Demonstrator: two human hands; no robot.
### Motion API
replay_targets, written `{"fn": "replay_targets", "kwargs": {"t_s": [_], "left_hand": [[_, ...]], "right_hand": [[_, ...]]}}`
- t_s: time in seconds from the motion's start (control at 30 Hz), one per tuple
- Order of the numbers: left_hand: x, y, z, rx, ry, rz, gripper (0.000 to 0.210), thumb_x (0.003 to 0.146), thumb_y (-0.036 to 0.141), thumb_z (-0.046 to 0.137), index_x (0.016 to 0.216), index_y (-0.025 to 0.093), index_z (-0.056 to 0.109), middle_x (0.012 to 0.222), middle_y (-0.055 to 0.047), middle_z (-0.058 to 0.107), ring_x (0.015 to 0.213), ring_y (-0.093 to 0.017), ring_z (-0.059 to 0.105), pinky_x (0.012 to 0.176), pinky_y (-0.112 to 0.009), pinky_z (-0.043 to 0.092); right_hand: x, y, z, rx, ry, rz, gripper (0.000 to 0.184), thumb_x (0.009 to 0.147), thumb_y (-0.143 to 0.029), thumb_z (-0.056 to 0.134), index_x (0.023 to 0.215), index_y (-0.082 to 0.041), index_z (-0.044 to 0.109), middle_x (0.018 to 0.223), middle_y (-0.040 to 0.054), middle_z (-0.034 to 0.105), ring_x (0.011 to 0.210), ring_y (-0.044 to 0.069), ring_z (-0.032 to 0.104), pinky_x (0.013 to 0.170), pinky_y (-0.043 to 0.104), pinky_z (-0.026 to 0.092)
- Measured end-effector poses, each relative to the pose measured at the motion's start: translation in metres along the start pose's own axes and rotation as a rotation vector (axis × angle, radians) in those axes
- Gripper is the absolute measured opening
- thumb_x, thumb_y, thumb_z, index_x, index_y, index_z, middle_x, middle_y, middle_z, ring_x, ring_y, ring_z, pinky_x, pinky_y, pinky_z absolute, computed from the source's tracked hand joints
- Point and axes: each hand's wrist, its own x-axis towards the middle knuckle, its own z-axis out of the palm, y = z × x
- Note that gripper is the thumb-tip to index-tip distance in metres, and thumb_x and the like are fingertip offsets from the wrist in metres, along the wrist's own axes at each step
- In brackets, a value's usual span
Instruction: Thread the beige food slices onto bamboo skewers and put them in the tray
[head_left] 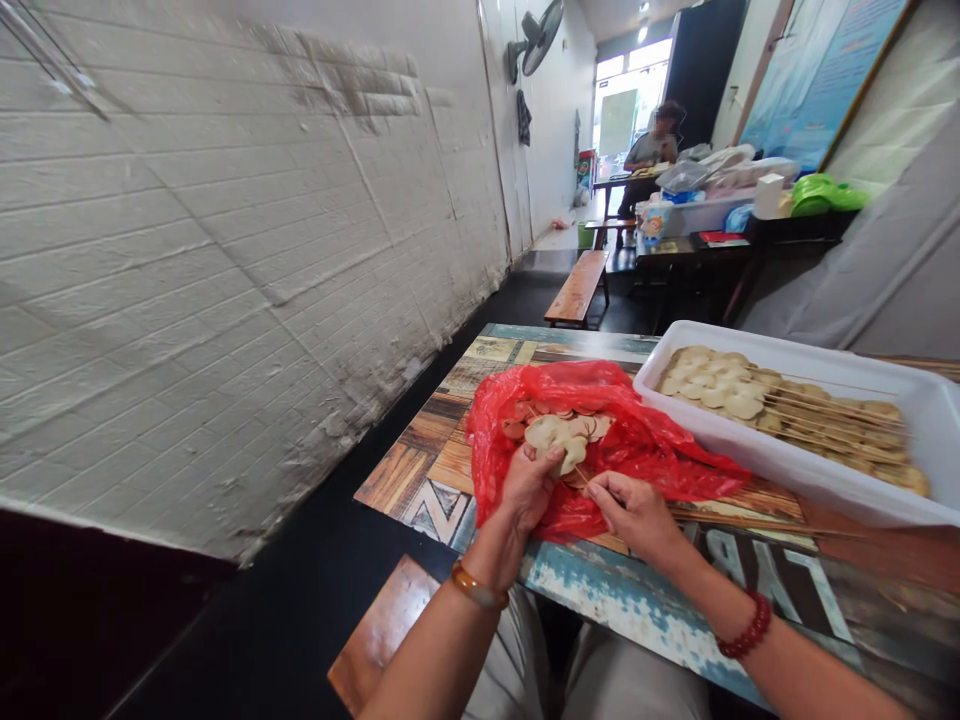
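Note:
My left hand (529, 485) is closed on several thin, pale round slices (553, 437), which look like food and overlap in a cluster. Between the fingertips of my right hand (626, 510) is a thin wooden skewer (583, 475), its far end meeting the slices. Under both hands spreads an open red plastic bag (499, 400), with more round slices (516, 428) inside, some pinkish brown. To the right, a white plastic tub (787, 480) holds rows of skewered slices (720, 385). Loose skewers (742, 522) lie on the table beside my right hand.
The patterned table (420, 450) stands before my knees, with a wooden stool (397, 620) at its left front. Beyond it are a wooden bench (579, 285) and another table with bags and a green plastic item (821, 195). A person (652, 150) sits farther back. A white brick-patterned wall (225, 250) runs along the left.

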Motion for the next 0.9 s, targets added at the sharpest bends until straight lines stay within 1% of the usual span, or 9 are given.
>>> {"fn": "replay_targets", "kwargs": {"t_s": [0.23,0.33,0.5,0.63,0.7,0.8,0.9], "left_hand": [[-0.0003,-0.0032,0.0017,0.042,0.043,0.020,0.042,0.059,0.024,0.078,0.096,0.010,0.067,0.092,-0.011,0.069,0.077,-0.017,0.064,0.078,-0.029,0.045],[-0.0009,-0.0033,0.0033,0.069,0.061,0.014,0.040,0.059,0.025,0.078,0.093,0.010,0.067,0.088,-0.011,0.069,0.074,-0.017,0.063,0.076,-0.029,0.045],[-0.0012,-0.0042,0.0038,0.089,0.039,0.030,0.041,0.059,0.026,0.078,0.096,0.010,0.067,0.094,-0.012,0.069,0.077,-0.018,0.063,0.076,-0.028,0.046],[-0.0015,-0.0048,0.0045,0.092,0.066,0.022,0.042,0.057,0.027,0.079,0.093,0.009,0.067,0.087,-0.011,0.070,0.071,-0.017,0.063,0.072,-0.028,0.046],[-0.0018,-0.0038,0.0049,0.083,0.066,0.019,0.042,0.056,0.026,0.079,0.093,0.009,0.067,0.085,-0.011,0.070,0.071,-0.017,0.064,0.073,-0.029,0.046],[-0.0014,-0.0009,0.0039,0.029,0.056,0.011,0.042,0.060,0.026,0.077,0.097,0.011,0.066,0.091,-0.011,0.069,0.076,-0.018,0.064,0.076,-0.029,0.046],[0.0006,0.0013,0.0003,-0.043,0.093,0.030,0.037,0.064,0.027,0.075,0.096,0.012,0.066,0.092,-0.009,0.069,0.078,-0.017,0.065,0.078,-0.029,0.047]], "right_hand": [[-0.0009,0.0032,0.0025,-0.084,0.030,-0.047,0.030,0.087,-0.034,0.040,0.065,-0.019,0.055,0.048,-0.0035,0.050,0.047,0.012,0.049,0.050,0.022,0.038],[-0.0013,0.0032,0.0027,-0.084,0.037,-0.052,0.030,0.086,-0.032,0.040,0.065,-0.018,0.055,0.047,-0.0032,0.051,0.046,0.012,0.048,0.049,0.022,0.038],[-0.0017,0.0025,0.0029,-0.075,0.047,-0.051,0.028,0.086,-0.030,0.041,0.068,-0.018,0.058,0.049,-0.0025,0.053,0.047,0.012,0.048,0.049,0.023,0.038],[-0.0017,0.0031,0.0029,-0.067,0.041,-0.049,0.028,0.087,-0.032,0.041,0.069,-0.018,0.058,0.049,-0.0028,0.052,0.046,0.011,0.048,0.049,0.022,0.038],[-0.0017,0.0028,0.0027,-0.050,0.040,-0.041,0.029,0.086,-0.033,0.042,0.068,-0.018,0.058,0.048,-0.0029,0.052,0.045,0.011,0.048,0.048,0.022,0.038],[-0.0020,0.0012,0.0022,-0.042,0.041,-0.030,0.030,0.086,-0.034,0.041,0.067,-0.018,0.057,0.047,-0.0031,0.051,0.044,0.011,0.046,0.046,0.022,0.037],[-0.0023,-0.0006,0.0021,-0.053,0.032,-0.030,0.031,0.087,-0.034,0.040,0.065,-0.018,0.055,0.047,-0.0034,0.050,0.044,0.011,0.045,0.047,0.022,0.037]]}}
